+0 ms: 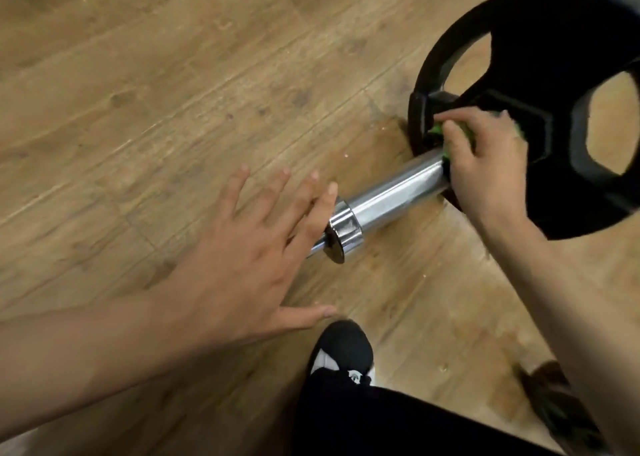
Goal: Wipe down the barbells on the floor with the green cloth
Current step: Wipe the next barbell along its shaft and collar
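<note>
Head view, chrome barbell [388, 197] lying on wooden floor [173, 92], right hand [485, 165] gripping green cloth [437, 129] against black weight plate [540, 116], left hand [242, 258] spread open above bar, holding nothing, 1 black shoe [343, 348] below.

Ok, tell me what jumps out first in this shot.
A big black weight plate stands at upper right on the wooden floor, a chrome barbell sleeve running from it toward centre. The right hand grips a green cloth against the plate's hub; the left hand is spread open over the sleeve's collar end.
</note>
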A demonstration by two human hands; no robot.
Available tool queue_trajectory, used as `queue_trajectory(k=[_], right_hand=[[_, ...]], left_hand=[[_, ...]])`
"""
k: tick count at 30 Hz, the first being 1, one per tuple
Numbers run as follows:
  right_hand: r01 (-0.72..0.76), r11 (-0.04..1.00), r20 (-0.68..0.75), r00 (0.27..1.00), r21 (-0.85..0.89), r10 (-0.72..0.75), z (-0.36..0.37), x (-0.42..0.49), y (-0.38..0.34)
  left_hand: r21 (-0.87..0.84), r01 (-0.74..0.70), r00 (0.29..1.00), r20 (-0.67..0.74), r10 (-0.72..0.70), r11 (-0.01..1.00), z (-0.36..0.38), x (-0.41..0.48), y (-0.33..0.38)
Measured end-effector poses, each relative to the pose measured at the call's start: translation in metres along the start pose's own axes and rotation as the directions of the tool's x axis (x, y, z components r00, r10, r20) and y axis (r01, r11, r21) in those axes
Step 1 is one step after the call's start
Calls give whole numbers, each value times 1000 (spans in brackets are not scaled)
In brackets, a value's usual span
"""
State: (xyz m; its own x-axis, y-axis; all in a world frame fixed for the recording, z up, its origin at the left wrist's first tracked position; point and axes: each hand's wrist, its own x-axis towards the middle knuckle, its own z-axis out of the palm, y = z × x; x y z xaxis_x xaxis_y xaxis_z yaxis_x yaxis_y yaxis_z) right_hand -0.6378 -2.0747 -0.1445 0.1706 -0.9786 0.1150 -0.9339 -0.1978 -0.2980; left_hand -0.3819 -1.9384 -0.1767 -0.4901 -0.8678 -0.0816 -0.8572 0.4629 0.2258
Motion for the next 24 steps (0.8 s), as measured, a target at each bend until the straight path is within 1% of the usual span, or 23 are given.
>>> queue_trajectory(k=[1,2,3,4,5,6,7,8,10,11,12,13,14,15,16,17,18,19,20,21,22,23,24], right_hand=[[85,996,17,996,3,-85,11,-18,-12],[181,982,78,980,48,-184,19,-40,-22],[291,952,126,945,97,-302,19,-54,-22],[328,939,151,928,105,-341,12,-50,-15],[277,959,114,952,68,-283,0,-32,-3],[155,987,61,986,44,-158,-7,-20,8],[30,999,34,999,20,-30,-11,-16,10],[12,1000,22,1000,13,-13,-8,-22,6],[198,977,98,974,73,-205,13,-56,-14],[309,945,144,936,103,-322,16,-67,-15],[344,935,160,921,89,-354,11,-62,-6],[308,951,122,943,42,-311,2,-46,7],[197,980,55,979,-7,-196,-3,-37,13],[54,999,-2,999,-2,-54,-2,-37,11],[8,1000,-36,999,-14,-8,3,-44,6],[66,997,-35,997,-29,-67,14,-62,-7],[198,980,41,979,-12,-197,20,-82,-17],[369,929,116,923,8,-367,20,-89,-15],[455,890,144,881,10,-451,12,-80,-5],[429,903,121,897,-13,-424,3,-60,12],[313,949,61,949,-31,-311,-4,-40,30],[160,986,-4,987,-41,-161,-7,-27,37],[48,999,-50,998,-19,-49,-5,-23,35]], left_hand=[[7,-8,1000,-6,8,1000,1,-1,3],[7,-19,1000,-15,19,1000,3,-1,6],[8,-26,999,-32,26,1000,5,-2,9],[12,-30,998,-46,30,999,8,-3,12],[14,-32,998,-45,32,999,11,-4,14],[15,-32,999,-36,32,999,12,-4,16],[18,-34,999,-27,35,999,11,-3,17],[16,-41,999,-24,42,999,11,-3,18],[3,-60,998,-29,60,998,14,-6,22],[5,-62,997,-42,62,998,15,-8,24],[7,-70,997,-42,70,998,17,-8,25],[11,-74,997,-35,74,997,18,-7,26],[14,-67,997,-24,67,998,18,-7,27],[19,-65,998,-22,65,998,18,-8,27],[21,-72,997,-26,72,997,19,-7,26],[15,-81,996,-34,81,997,20,-7,26],[8,-84,996,-37,84,996,20,-9,28],[10,-85,996,-38,86,996,19,-10,28],[15,-89,996,-30,89,996,19,-10,26],[17,-91,996,-16,91,996,19,-9,25],[16,-90,996,-2,90,996,18,-9,24],[17,-88,996,6,88,996,18,-8,24],[18,-86,996,7,86,996,18,-8,23]])
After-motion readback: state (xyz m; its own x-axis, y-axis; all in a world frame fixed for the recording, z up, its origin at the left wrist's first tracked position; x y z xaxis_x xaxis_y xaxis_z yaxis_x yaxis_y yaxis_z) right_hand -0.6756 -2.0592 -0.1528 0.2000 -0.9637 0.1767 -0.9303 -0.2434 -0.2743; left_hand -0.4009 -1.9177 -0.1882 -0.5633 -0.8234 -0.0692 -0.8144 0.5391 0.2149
